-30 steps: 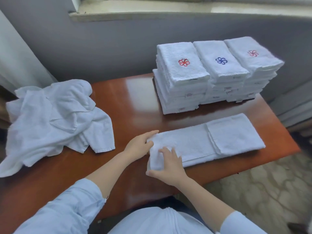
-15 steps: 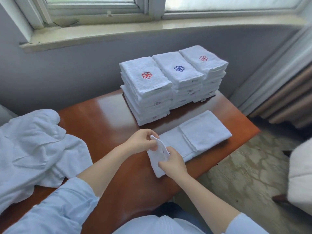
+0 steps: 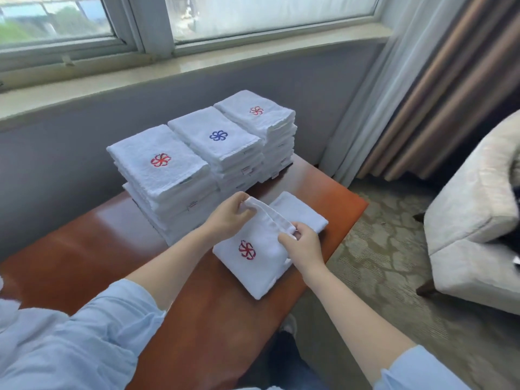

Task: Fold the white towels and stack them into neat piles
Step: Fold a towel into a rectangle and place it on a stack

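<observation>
A white towel (image 3: 261, 266) with a red flower emblem lies on the brown table (image 3: 197, 319), its near end lifted and carried over the far part. My left hand (image 3: 229, 218) pinches the far corner of the raised edge. My right hand (image 3: 302, 247) pinches the near corner of the same edge. Behind it stand three piles of folded white towels: the left pile (image 3: 166, 175) with a red emblem on top, the middle pile (image 3: 222, 142) with a blue one, the right pile (image 3: 261, 119) with a pale red one.
A grey wall and window sill (image 3: 197, 66) run behind the table. Curtains (image 3: 436, 88) hang at the right. A light armchair (image 3: 475, 220) stands on the patterned floor, right of the table's edge. A scrap of white cloth (image 3: 5, 311) shows at the left edge.
Both hands have lifted the towel's near end and carried it over the rest, so the red emblem now shows. The view has swung right; the loose towel heap has left the frame.
</observation>
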Tool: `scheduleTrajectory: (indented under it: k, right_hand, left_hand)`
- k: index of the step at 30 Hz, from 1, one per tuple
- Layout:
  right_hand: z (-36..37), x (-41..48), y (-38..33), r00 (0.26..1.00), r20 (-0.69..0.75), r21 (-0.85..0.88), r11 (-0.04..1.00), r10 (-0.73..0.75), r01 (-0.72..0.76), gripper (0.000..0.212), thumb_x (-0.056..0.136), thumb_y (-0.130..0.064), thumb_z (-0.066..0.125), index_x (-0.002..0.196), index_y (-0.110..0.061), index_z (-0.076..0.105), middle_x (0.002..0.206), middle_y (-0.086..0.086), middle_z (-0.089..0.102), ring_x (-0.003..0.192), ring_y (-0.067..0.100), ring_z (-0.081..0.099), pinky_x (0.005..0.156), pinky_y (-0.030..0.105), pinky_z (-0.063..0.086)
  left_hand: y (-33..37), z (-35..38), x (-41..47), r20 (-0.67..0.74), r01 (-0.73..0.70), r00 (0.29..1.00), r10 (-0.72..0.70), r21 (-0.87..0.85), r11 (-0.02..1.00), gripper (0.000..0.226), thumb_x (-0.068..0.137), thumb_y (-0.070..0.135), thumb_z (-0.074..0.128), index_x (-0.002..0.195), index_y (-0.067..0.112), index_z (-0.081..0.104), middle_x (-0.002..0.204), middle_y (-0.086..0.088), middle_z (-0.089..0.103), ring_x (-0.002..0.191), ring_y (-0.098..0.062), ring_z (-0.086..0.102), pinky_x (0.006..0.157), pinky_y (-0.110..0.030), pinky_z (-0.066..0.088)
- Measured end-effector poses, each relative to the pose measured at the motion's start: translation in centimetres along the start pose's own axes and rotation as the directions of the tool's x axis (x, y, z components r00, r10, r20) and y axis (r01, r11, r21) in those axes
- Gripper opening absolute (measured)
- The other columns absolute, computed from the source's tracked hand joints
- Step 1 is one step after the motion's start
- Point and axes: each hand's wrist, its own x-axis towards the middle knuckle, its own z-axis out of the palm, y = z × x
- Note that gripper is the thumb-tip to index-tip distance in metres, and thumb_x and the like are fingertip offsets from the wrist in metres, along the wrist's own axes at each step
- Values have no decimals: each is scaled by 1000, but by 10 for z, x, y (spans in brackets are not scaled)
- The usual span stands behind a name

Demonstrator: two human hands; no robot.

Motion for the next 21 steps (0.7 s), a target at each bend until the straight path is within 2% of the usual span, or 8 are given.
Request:
scheduleTrajectory:
  k: [3,5,8,10,14,18,21]
  right_hand:
    - [-18,21,2,998,-63,105,994,30,-23,14,82,-3,56,74,-11,48,65,1,42,61,15,34,52,25,31]
    - [-29,39,5,993,-101,169,985,59,-41,9,83,-2,56,88,-10,57,71,0,52,62,14,40,52,22,36]
    - [-44,66,10,986,-128,206,975,107,-79,28,85,-5,57,112,-11,60,91,5,63,72,14,51,61,24,44]
    - [-53,86,16,983,-135,221,971,122,-90,28,85,-5,57,110,-16,60,99,7,66,78,15,57,68,29,48]
    - [-69,122,33,979,-126,220,967,161,-131,28,83,-2,56,105,-19,59,96,5,70,76,13,60,68,27,50]
    - [-80,153,58,971,-103,130,971,216,-202,32,86,-4,58,115,-17,58,91,0,66,68,8,56,60,17,45]
    - [-89,169,72,972,-93,25,977,215,-214,34,87,-9,63,119,-16,58,90,-4,62,71,7,54,64,18,44]
  left_hand:
    - [15,17,27,-36,-12,999,10,-52,999,10,96,37,57,88,37,51,68,22,52,59,5,47,52,-17,34]
    - [24,29,46,-45,-2,999,-1,-62,998,9,95,37,57,88,37,52,68,24,54,60,6,48,56,-20,35]
    - [30,48,75,-59,23,998,-26,-52,998,4,94,36,57,92,33,55,78,17,57,67,3,51,64,-29,42]
    - [31,61,94,-57,43,997,-44,-23,999,8,94,37,56,96,29,56,84,14,59,74,-2,54,69,-33,45]
    - [26,87,131,-31,112,993,-111,44,993,13,94,40,54,99,28,55,90,13,61,81,-7,58,71,-34,47]
    - [11,113,156,5,185,982,-189,186,965,14,95,41,51,105,31,50,92,14,60,82,-10,58,66,-33,46]
    - [-4,130,165,11,226,970,-241,311,923,14,97,41,48,102,28,46,87,8,56,73,-13,52,52,-29,30]
